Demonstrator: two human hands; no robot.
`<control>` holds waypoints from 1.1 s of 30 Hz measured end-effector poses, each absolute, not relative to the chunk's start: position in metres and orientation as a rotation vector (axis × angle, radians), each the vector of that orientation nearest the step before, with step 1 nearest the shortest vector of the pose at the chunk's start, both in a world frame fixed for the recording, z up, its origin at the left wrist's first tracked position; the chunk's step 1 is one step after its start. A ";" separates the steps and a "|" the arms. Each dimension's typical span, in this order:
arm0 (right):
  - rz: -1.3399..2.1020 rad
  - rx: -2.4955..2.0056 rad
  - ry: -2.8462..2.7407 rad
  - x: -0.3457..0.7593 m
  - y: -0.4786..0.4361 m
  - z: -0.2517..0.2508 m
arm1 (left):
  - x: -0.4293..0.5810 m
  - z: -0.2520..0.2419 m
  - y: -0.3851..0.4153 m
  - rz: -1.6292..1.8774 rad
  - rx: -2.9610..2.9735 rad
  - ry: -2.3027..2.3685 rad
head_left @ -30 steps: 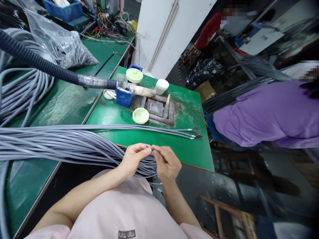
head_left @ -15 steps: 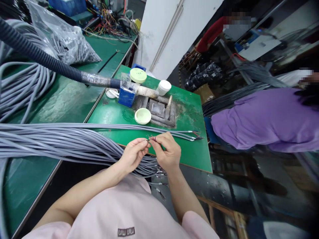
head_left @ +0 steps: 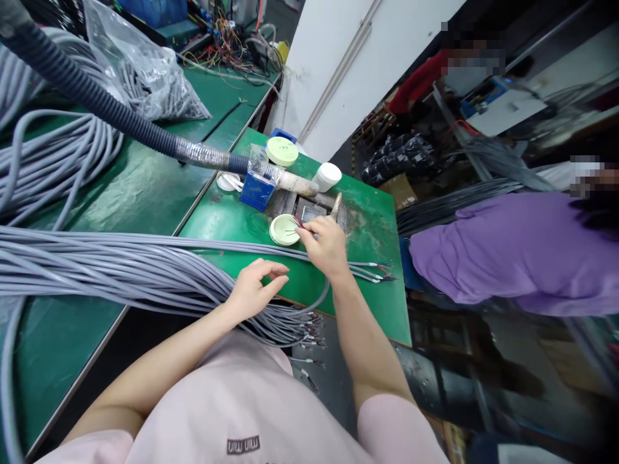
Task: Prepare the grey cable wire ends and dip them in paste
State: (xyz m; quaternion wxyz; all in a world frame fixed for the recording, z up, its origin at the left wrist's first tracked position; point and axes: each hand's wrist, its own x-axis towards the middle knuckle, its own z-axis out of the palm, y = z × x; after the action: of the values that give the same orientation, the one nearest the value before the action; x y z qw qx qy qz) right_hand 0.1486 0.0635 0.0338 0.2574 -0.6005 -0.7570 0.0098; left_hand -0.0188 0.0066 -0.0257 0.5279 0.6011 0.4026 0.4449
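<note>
My right hand [head_left: 325, 245] grips the end of a grey cable [head_left: 323, 298], which curves down from the hand toward the bundle. Thin dark and red wires [head_left: 294, 225] fan out of its fingertips over a small pale-yellow dish [head_left: 281, 231]; whether they touch its inside I cannot tell. Lower and to the left, my left hand [head_left: 257, 289] is empty, thumb and fingers apart, just above the thick bundle of grey cables [head_left: 184, 274]. Behind my right hand sits a soldering pot [head_left: 309, 211], partly hidden by the hand.
A ribbed extraction hose [head_left: 97, 106] reaches across to a blue block [head_left: 258, 190] beside the pot. A white jar [head_left: 327, 175] and a yellow-green lid [head_left: 282, 151] stand behind. Finished cable ends [head_left: 380, 270] lie near the table's right edge. A person in purple [head_left: 512, 248] is at the right.
My right hand has moved up and away with the cable end, bringing the wires over the dish. My left hand has let go of the wires and opened. The view has shifted slightly.
</note>
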 end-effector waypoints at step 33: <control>-0.227 -2.351 -1.994 0.220 0.137 0.006 | -0.035 -0.039 0.016 0.635 2.125 1.171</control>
State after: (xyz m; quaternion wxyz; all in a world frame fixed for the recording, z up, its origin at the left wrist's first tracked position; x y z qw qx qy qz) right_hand 0.2205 0.1370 0.0055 0.0251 -0.7604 -0.6448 -0.0735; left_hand -0.0354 0.0155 -0.0390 0.3115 0.8052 0.4435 0.2407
